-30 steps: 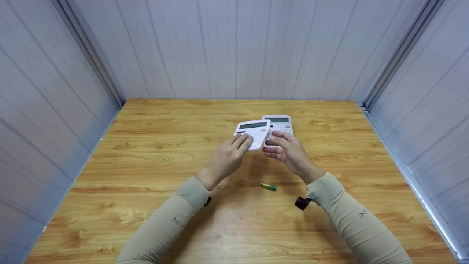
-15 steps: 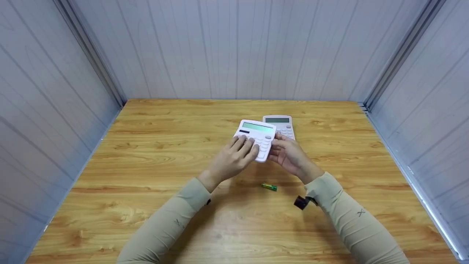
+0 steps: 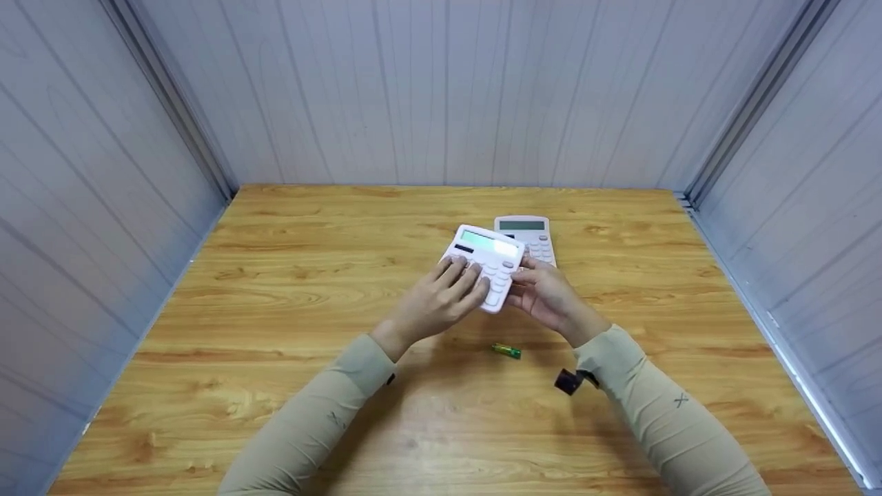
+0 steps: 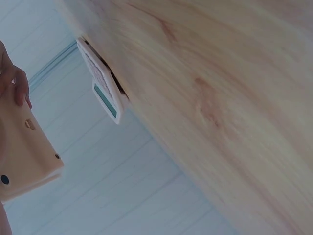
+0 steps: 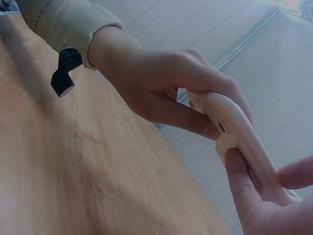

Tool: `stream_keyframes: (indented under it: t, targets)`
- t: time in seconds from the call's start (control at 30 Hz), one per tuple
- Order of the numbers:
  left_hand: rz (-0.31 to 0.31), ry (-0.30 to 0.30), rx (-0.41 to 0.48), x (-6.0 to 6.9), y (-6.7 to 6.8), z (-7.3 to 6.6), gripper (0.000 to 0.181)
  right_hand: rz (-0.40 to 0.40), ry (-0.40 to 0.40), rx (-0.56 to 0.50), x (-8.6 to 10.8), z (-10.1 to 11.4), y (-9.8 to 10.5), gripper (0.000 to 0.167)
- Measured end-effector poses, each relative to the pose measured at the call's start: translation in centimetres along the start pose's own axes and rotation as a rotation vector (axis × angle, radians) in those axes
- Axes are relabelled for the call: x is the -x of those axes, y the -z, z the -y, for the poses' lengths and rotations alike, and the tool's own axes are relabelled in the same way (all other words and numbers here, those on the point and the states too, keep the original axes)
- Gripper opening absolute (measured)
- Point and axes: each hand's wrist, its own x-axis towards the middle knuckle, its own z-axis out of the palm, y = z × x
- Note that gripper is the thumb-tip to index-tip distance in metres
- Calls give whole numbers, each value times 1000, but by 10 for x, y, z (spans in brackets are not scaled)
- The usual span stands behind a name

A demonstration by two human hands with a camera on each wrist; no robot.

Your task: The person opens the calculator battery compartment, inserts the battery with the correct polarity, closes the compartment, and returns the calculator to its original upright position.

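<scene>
A white calculator [image 3: 493, 265] is held above the table, tilted, with glare across its display. My left hand [image 3: 434, 300] grips its left side, fingers spread over the keys; in the right wrist view the left thumb lies against the underside. Fingers of my right hand [image 3: 548, 296] pinch the lower right edge. Seen from the left wrist, the calculator's back [image 4: 29, 147] shows a small latch and dark round spots. Behind it, partly covered, a second white calculator [image 3: 521, 226] lies on the table. A green and yellow battery [image 3: 506, 350] lies nearer the front.
The wooden table [image 3: 275, 310] is bordered by pale panelled walls [image 3: 441, 89] at the back and both sides. A black wrist device [image 3: 568, 381] hangs beneath the right sleeve, and another black one [image 5: 63, 78] sits under the left sleeve.
The held calculator has shifted right and turned clockwise, its display now catching bright light. My right hand has moved from beside it to gripping its right edge. The battery stays put.
</scene>
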Motion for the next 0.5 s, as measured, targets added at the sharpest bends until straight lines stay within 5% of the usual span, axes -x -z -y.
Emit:
stream_keyframes:
  t: [0.27,0.5]
  targets:
    - [106,47,99,-2,8,2,31,-12,13,8,-3,-2,5,57]
    - [233,145,342,-3,15,5,72,-48,30,68,-7,-6,12,56]
